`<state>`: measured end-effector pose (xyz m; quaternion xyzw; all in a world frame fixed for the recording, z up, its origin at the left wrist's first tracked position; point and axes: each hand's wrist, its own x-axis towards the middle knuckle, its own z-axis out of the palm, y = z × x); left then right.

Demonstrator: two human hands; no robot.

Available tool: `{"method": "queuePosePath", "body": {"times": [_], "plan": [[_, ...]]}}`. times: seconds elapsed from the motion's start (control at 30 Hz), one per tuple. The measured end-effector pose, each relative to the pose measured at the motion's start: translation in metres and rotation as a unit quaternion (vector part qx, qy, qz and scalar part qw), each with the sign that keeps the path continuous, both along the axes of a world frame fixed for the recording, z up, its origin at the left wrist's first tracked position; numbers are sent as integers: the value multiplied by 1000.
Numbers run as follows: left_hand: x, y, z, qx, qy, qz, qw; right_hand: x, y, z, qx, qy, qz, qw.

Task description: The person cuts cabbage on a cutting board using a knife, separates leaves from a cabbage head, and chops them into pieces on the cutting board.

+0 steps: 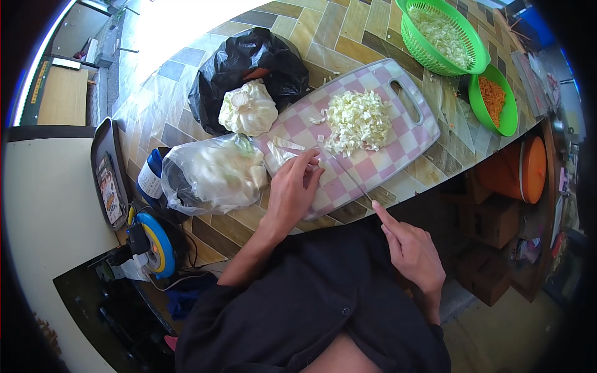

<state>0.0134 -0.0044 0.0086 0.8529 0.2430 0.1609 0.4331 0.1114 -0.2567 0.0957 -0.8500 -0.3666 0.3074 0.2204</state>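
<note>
My right hand (411, 250) is wrapped round the handle of a knife (353, 177), its thin blade reaching over the front of the checkered pink-and-white cutting board (407, 149). On the board's left part, the fingers of my left hand (293, 189) are bent and press on a pale piece of cabbage (283, 151), mostly hidden under them. The blade lies just right of those fingertips. Behind it sits a heap of chopped cabbage (357, 121). A larger chunk of cabbage (247, 109) rests against a black plastic bag (214, 74), left of the board.
A clear plastic bag (214, 174) with pale contents lies left of my left hand. At the back right stand a green colander (479, 53) of shredded cabbage and a green bowl (511, 112) of orange shreds. A dark tray (102, 149) and a blue-yellow cord reel (163, 245) are at left.
</note>
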Motion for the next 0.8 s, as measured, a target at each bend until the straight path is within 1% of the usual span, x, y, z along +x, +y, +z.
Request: {"method": "queuePosePath", "body": {"times": [0.1, 0.37, 0.47, 0.57, 0.8], "plan": [[-1, 0, 0, -2, -6, 3, 1000, 1, 5, -2, 28, 2, -6, 1000], [-3, 0, -3, 19, -10, 1, 1000, -1, 5, 5, 5, 45, 19, 999], [-2, 0, -1, 1, -9, 3, 1000, -1, 9, -1, -8, 40, 21, 999], [-2, 0, -3, 17, -5, -1, 1000, -2, 17, -9, 8, 39, 14, 999], [-1, 0, 0, 12, 3, -2, 1000, -1, 4, 6, -44, 55, 19, 997]]}}
